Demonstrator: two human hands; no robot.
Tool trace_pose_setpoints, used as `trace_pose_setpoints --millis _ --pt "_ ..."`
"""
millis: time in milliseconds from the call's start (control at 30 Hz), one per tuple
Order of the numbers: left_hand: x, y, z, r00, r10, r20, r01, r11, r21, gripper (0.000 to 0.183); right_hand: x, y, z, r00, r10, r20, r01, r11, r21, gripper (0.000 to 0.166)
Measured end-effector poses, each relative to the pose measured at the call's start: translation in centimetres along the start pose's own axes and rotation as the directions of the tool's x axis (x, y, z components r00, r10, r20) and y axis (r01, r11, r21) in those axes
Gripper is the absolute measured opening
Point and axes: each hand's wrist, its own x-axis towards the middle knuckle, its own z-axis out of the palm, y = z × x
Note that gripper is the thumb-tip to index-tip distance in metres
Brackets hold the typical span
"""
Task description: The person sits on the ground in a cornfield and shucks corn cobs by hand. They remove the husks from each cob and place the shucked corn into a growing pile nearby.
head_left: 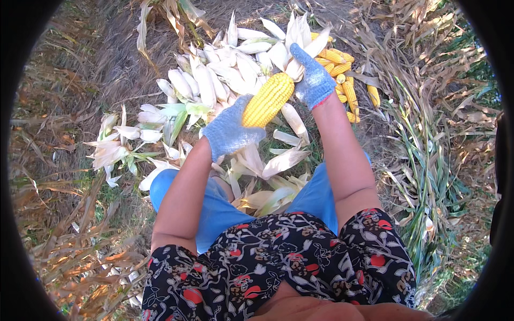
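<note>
A bare yellow corn cob point(268, 100) is held slanting between my gloved hands, its kernels exposed. My left hand point(235, 128), in a grey-blue knitted glove, grips its lower end. Around the base of the cob, my right hand point(315, 78) clasps the peeled-back pale husk point(298, 34), which fans out beyond the thumb. Behind the cob lies a heap of corn ears still in white husks point(225, 72). To the right of my right hand is a pile of husked yellow cobs point(337, 62).
Loose husks point(285, 162) lie between my knees, and more opened husks point(114, 148) lie to the left. One yellow cob point(373, 96) rests apart at the right. Cut corn stalks point(417, 192) line the right side; dry leaves point(52, 168) cover the left.
</note>
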Motion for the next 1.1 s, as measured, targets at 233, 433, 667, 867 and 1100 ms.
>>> trace_pose_setpoints --millis 233,433,667,867,1100 --pt "-0.3 0.5 0.5 0.987 -0.161 0.019 0.158 0.981 0.113 0.087 -1.9 1.4 3.0 0.982 -0.187 -0.034 0.153 0.885 -0.440 0.028" --pt "0.5 -0.1 0.5 0.986 -0.169 -0.010 0.166 0.952 0.256 0.082 0.1 1.1 0.2 0.981 -0.159 -0.111 0.116 0.941 -0.319 0.025" --pt "0.6 -0.8 3.0 0.987 -0.086 -0.135 0.107 0.982 0.155 0.079 0.1 0.7 0.3 0.938 -0.283 -0.200 0.283 0.959 -0.027 0.026" --pt "1.4 0.1 5.0 0.987 -0.121 -0.103 0.096 0.972 -0.214 0.070 0.4 0.3 0.9 0.851 -0.350 -0.391 0.355 0.933 -0.062 0.025" --pt "1.6 -0.7 10.1 0.934 -0.033 0.357 0.356 -0.025 -0.934 0.044 2.4 0.1 -2.0 0.927 -0.321 -0.193 0.365 0.890 0.273 0.023"
